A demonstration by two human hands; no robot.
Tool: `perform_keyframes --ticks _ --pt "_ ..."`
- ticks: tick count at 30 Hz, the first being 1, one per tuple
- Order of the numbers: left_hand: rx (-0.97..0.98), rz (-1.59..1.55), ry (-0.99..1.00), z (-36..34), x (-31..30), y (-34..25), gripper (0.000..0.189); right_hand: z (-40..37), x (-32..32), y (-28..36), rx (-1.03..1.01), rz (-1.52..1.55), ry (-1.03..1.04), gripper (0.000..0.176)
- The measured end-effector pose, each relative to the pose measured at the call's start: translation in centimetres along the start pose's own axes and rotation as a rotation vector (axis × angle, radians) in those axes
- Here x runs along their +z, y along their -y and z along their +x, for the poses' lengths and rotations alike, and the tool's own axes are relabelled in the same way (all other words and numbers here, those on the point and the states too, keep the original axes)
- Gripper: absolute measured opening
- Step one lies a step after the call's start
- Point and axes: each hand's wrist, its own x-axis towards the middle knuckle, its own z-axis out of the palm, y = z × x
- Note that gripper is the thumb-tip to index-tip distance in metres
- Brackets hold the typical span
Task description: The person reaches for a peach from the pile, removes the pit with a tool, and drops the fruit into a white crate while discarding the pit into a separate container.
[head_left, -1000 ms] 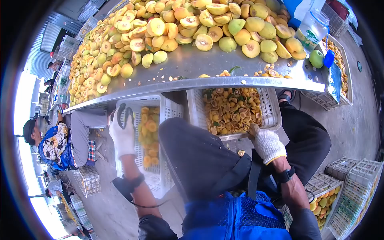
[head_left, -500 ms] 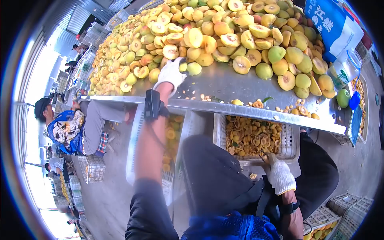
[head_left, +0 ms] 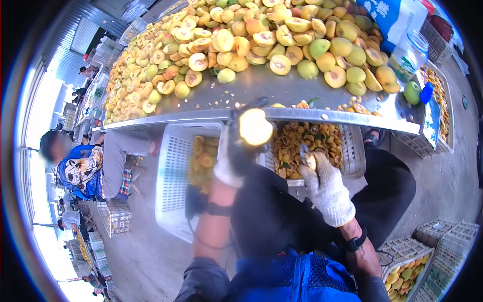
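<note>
My left hand (head_left: 229, 158), in a white glove with dark fingers, is blurred in front of the table edge. It holds up a peach half (head_left: 255, 127), with its pale cut face toward me. My right hand (head_left: 324, 189), in a white knitted glove, is closed around a small tool with a curved metal tip (head_left: 303, 149); most of the tool is hidden by the fingers. Below the right hand sits a crate (head_left: 356, 151) full of brownish-yellow scraps (head_left: 314, 133). Left of my knee, a white crate (head_left: 173, 176) contains yellow peach halves (head_left: 204, 151).
A large heap of peach halves (head_left: 221, 40) covers the back of the metal table (head_left: 201, 103). A plastic jar (head_left: 408, 56), a green fruit (head_left: 412, 92) and a blue-white bag (head_left: 390, 22) are at the right. Another person (head_left: 83, 161) sits at the left; fruit crates (head_left: 405, 251) stand lower right.
My left hand has come down from the heap to the table's front with a peach half. My right hand has risen and moved left, bringing the tool tip into sight. The view has shifted.
</note>
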Motion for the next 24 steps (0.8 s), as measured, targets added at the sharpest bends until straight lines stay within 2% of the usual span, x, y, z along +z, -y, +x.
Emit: perform_keyframes --ticks 1,3,7,8,9,11,17,21,24 --pt "-0.058 0.153 0.06 -0.7 0.1 0.6 0.075 0.0 0.0 0.2 -0.012 -0.024 0.029 0.017" --pt "-0.007 0.137 0.009 -2.5 2.3 1.6 0.073 -0.1 0.3 0.4 -0.096 -0.111 0.0 0.016" --pt "-0.007 -0.048 0.215 -0.4 0.2 7.5 0.059 0.0 0.0 0.5 -0.073 -0.203 0.025 0.016" --pt "-0.065 0.008 0.141 -0.9 0.0 8.1 0.059 0.1 0.0 0.3 -0.084 -0.231 0.026 0.016" --pt "-0.124 0.065 0.065 -2.2 2.5 5.2 0.059 0.2 0.1 0.2 -0.094 -0.258 0.03 0.017" --pt "-0.167 0.114 0.012 -2.9 3.7 3.8 0.059 0.3 0.1 0.0 -0.115 -0.331 0.046 0.018" --pt "-0.245 0.016 -0.012 -1.5 2.3 6.4 0.056 0.5 0.2 -0.5 -0.105 -0.349 0.054 0.02" --pt "-0.233 -0.062 0.076 -0.2 0.3 8.7 0.054 0.6 0.5 -1.0 -0.084 -0.386 0.07 0.021" --pt "-0.115 0.216 0.167 0.9 -1.1 10.3 0.05 0.6 0.6 -0.9 -0.054 -0.366 0.075 0.02"
